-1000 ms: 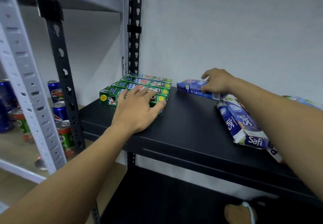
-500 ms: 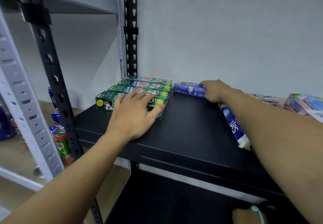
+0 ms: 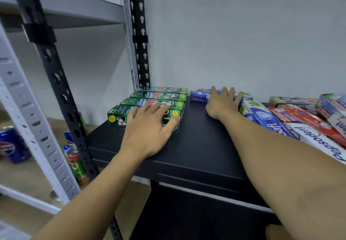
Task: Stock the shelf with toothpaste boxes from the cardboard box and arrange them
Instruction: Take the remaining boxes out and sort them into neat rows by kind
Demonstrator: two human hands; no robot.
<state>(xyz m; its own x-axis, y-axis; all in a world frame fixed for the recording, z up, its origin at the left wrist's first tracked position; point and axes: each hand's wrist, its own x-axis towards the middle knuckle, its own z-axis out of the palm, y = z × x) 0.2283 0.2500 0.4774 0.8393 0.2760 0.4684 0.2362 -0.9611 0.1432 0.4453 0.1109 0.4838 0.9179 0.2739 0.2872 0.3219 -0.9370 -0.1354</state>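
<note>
Several green toothpaste boxes [image 3: 159,96] lie side by side at the back left of the black shelf [image 3: 196,146]. My left hand [image 3: 149,129] rests flat on the nearest green boxes, fingers spread and straight. A blue toothpaste box [image 3: 199,95] lies against the back wall to their right. My right hand [image 3: 222,103] presses on it with straight, spread fingers, covering its right part. The cardboard box is out of view.
A loose pile of blue, white and red toothpaste boxes [image 3: 299,119] fills the shelf's right side beside my right forearm. A perforated black post [image 3: 56,82] and a grey post [image 3: 24,118] stand at left. Soda cans [image 3: 13,144] sit on the neighbouring wooden shelf.
My right hand opened from a curled hold to flat, spread fingers on the blue box at the back wall. My left hand stayed on the green boxes. The camera turned right, showing more of the pile.
</note>
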